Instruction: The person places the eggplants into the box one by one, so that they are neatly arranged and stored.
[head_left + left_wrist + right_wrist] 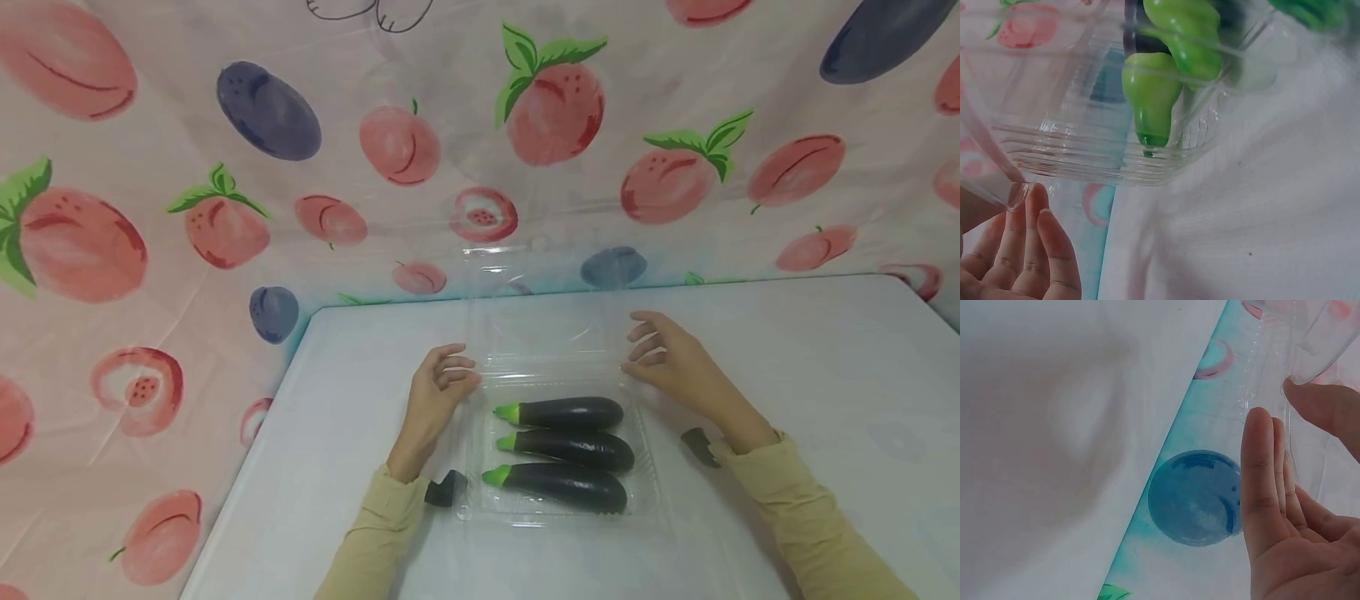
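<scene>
A clear plastic clamshell box (pixel 645 500) lies open on the white table, its transparent lid (pixel 540 329) raised at the back. Three dark eggplants with green stem ends are in its base: the back one (pixel 573 412), the middle one (pixel 577 450) and the front one (pixel 562 487). At the left of the hinge, my left hand (pixel 435 392) has its fingertips at the plastic edge. My right hand (pixel 678 362) is across from it, fingers extended. In the right wrist view, its thumb tip (pixel 1291 390) touches the clear plastic while the other fingers stay straight.
The white table (pixel 360 392) runs back to a fruit-patterned cloth (pixel 412 67) hanging behind and to the left. A dark strap piece (pixel 446 489) shows by the left wrist, another dark piece (pixel 700 447) by the right wrist.
</scene>
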A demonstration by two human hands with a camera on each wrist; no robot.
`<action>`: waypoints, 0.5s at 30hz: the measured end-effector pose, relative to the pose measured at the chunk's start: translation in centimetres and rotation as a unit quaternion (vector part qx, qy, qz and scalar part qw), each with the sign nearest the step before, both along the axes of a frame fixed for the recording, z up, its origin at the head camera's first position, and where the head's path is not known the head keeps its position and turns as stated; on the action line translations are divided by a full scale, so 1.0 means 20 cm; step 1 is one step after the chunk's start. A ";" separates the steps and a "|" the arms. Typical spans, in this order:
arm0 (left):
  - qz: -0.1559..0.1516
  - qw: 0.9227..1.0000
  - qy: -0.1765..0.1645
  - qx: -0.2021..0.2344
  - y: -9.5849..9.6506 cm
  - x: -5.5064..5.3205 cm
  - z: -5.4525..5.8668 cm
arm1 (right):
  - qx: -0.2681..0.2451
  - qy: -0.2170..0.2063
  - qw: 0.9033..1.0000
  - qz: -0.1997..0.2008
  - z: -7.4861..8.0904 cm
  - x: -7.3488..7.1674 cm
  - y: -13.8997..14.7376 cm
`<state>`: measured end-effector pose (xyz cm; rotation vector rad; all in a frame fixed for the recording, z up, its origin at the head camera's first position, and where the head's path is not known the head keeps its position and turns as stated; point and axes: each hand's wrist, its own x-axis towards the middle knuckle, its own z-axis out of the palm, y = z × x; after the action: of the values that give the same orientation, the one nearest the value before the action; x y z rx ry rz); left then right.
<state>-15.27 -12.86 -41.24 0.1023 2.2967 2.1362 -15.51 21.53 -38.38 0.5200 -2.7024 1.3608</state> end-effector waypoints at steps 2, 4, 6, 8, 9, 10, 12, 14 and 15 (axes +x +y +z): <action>0.000 1.000 0.002 0.005 0.00 0.00 0.00 | -0.002 -0.002 1.000 0.002 0.00 0.00 0.00; 0.000 1.000 0.004 0.009 0.00 0.00 0.00 | -0.005 -0.001 1.000 0.002 0.00 0.00 0.00; -0.001 1.000 0.008 0.011 0.00 0.00 0.00 | -0.008 0.007 1.000 0.002 0.00 0.00 0.01; -0.001 1.000 0.011 0.013 0.00 0.00 0.00 | -0.015 0.018 1.000 0.002 0.00 0.00 0.01; -0.002 1.000 0.013 0.014 0.00 0.00 0.00 | -0.017 0.024 1.000 0.002 -0.01 0.00 0.01; -0.001 1.000 0.015 0.015 0.00 0.00 0.00 | -0.021 0.028 0.999 0.003 -0.01 0.00 0.01; -0.002 1.000 0.018 0.017 0.00 0.00 0.00 | -0.026 0.031 0.999 0.003 -0.01 0.00 0.01; -0.002 1.000 0.021 0.017 0.00 0.00 0.00 | -0.033 0.031 0.999 0.005 -0.01 0.00 0.01; -0.002 1.000 0.022 0.017 0.01 0.00 0.00 | -0.036 0.031 0.999 0.007 -0.01 -0.01 0.01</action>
<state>-15.23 -12.76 -41.30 0.1547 2.2825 2.1929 -15.61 21.77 -38.64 0.5650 -2.5949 1.4151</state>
